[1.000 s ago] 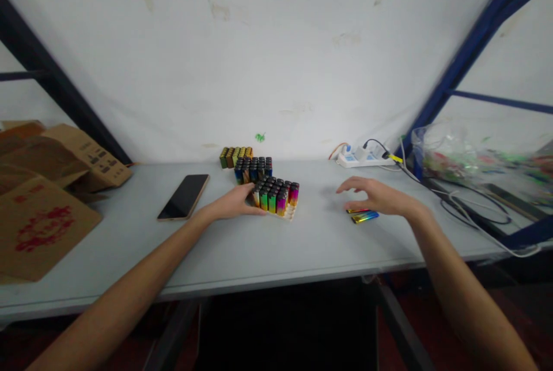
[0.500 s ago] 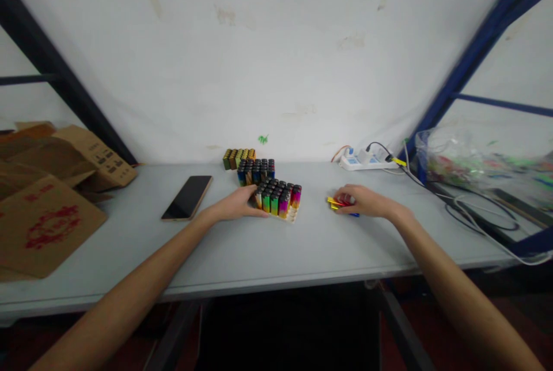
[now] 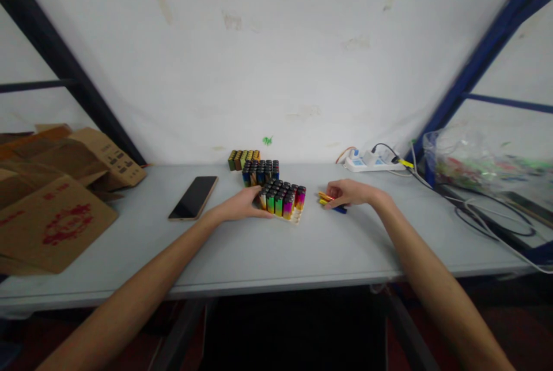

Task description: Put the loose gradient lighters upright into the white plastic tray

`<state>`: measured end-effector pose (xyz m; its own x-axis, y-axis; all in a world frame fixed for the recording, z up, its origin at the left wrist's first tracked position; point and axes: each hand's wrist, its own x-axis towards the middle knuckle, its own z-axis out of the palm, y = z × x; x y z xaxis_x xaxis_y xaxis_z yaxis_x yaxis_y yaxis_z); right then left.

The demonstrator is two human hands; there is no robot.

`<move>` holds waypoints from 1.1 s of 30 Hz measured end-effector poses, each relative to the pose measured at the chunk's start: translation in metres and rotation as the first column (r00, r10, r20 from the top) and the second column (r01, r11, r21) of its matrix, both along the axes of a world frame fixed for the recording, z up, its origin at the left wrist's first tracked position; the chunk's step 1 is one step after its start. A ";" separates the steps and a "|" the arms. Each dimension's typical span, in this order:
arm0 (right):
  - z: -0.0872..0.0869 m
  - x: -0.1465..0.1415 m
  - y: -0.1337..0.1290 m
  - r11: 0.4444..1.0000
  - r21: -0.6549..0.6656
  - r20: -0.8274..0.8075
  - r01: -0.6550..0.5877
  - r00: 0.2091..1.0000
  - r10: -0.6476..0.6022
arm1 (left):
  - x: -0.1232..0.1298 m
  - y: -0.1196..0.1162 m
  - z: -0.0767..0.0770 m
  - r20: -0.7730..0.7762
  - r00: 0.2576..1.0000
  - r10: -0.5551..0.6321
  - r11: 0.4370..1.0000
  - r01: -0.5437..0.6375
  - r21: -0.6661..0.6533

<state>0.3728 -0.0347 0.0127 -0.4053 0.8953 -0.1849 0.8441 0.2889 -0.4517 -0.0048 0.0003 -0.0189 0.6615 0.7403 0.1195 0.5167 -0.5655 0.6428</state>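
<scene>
My left hand (image 3: pixel 244 205) is closed around the left side of a pale tray (image 3: pixel 296 219) in which several cigarette lighters (image 3: pixel 276 204) stand upright. These have black tops and shiny bodies running from green to yellow and pink to yellow. Bare slots show at the tray's front right corner. To its right, my right hand (image 3: pixel 348 192) has its fingers closed on a few loose lighters (image 3: pixel 325 201), yellow and orange, with a blue one below on the table. The fingers partly cover them, so I cannot tell how many are held.
Behind the tray are a dark blue block of lighters (image 3: pixel 254 175) and a gold-green block (image 3: pixel 237 161). A phone (image 3: pixel 193 198) lies left, beside cardboard boxes (image 3: pixel 60 224). A power strip (image 3: pixel 360 166) with cables, a plastic bag (image 3: pixel 453 152) and a blue frame post (image 3: pixel 458 83) stand right.
My right hand has shifted slightly left, toward the tray, with the loose lighters at its fingers. My left hand stays on the tray. The whole view has swung a little.
</scene>
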 end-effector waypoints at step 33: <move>-0.008 -0.049 -0.017 0.979 0.201 -0.685 0.020 0.717 0.126 | 0.000 0.001 -0.001 -0.063 0.998 0.012 0.999 -0.009 0.051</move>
